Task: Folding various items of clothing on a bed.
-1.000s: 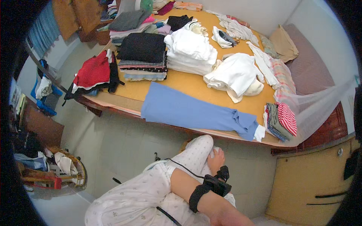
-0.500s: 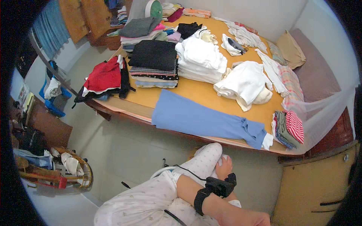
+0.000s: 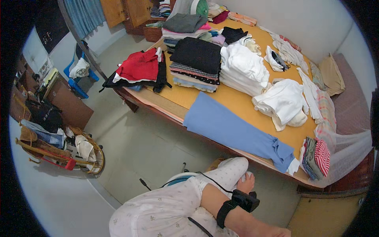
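Observation:
My right hand (image 3: 246, 184) rests on my bent knee (image 3: 231, 170), which is clad in white patterned trousers. The fingers lie loosely on the cloth and hold nothing. A black strap with a small device (image 3: 239, 201) circles that wrist, and a thin black cable (image 3: 205, 178) runs over the leg. My left hand is out of sight. Just beyond the knee a long blue garment (image 3: 233, 132) lies spread flat along the near edge of a bed with an orange sheet (image 3: 237, 98).
Folded stacks cover the bed: a dark pile (image 3: 196, 63), a white pile (image 3: 244, 69), crumpled white clothes (image 3: 283, 102), a red garment (image 3: 139, 67), striped folded cloth (image 3: 317, 156). A cane basket with clothes (image 3: 59, 152) stands on the grey floor (image 3: 146, 146) at left.
The view has shifted, so the bed now sits lower and more to the right. My right hand stays on the knee.

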`<state>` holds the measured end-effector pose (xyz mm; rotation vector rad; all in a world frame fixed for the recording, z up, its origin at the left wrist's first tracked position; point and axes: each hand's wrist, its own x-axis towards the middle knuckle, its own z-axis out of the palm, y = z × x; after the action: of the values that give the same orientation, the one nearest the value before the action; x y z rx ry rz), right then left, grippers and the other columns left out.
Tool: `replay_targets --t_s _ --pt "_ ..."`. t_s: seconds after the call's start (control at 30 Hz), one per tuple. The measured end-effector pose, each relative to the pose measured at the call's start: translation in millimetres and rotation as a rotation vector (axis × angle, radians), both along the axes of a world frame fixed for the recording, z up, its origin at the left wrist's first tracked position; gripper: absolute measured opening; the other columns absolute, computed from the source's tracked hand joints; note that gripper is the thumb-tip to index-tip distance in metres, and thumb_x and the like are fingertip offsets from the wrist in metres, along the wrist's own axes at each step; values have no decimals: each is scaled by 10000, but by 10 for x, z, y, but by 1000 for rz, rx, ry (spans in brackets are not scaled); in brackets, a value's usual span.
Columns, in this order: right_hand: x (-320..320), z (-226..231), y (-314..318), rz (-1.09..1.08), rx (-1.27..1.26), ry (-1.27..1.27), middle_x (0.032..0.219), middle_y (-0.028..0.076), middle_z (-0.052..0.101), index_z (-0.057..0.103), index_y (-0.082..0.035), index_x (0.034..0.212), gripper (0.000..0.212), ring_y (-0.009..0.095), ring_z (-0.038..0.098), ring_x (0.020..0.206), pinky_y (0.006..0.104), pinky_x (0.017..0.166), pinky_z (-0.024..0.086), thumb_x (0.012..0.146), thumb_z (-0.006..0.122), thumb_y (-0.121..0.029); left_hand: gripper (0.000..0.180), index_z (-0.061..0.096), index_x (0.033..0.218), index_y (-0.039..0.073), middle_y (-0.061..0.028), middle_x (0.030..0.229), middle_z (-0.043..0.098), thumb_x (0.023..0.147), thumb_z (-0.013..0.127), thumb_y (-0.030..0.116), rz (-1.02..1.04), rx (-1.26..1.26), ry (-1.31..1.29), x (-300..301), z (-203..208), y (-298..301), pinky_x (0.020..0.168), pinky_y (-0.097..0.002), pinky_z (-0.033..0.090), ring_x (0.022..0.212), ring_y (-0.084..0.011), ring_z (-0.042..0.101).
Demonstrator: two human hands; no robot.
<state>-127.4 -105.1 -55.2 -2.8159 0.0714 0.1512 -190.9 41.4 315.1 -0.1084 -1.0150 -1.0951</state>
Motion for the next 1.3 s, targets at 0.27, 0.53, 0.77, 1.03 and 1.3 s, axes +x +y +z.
replay_targets --t_s 0.27,0.53,0.77,1.03,1.3 --pt "0 -37 -56 -2 -13 -50 1324 205 373 552 -76 1153 468 373 329 1229 471 986 299 725 606 -258 297 465 1171 13 -101 1118 526 881 524 41 -370 -112 -16 47 -41 -21 802 -266 460 1008 -157 510" --pt "14 -86 -71 43 16 -108 1295 216 411 587 -62 1117 493 383 372 1187 455 992 295 685 630 -297 216 498 1053 -60 -16 586 493 900 501 92 -292 -120 -41 -93 -35 -39 341 -186 274 411 -38 396" --pt "-7 -145 -66 -14 -2 -135 1298 168 423 590 -119 1113 454 353 357 1214 443 990 287 681 635 -250 299 457 1125 -73 13 556 486 897 517 111 -427 -175 -41 -58 32 17 330 -165 252 382 -23 378" --pt "2 -169 -95 18 -37 -130 1290 189 419 588 -105 1113 463 364 366 1194 435 989 292 675 633 -247 311 459 1125 -83 20 536 483 880 545 88 -419 -142 -84 -35 36 23 332 -161 253 375 -10 371" --pt "-2 -204 -113 11 0 -140 1299 185 408 587 -109 1115 462 369 356 1204 463 988 283 676 636 -249 216 506 1026 -79 27 511 456 879 541 74 -353 -183 -84 -104 -46 -84 329 -175 239 368 -14 352"
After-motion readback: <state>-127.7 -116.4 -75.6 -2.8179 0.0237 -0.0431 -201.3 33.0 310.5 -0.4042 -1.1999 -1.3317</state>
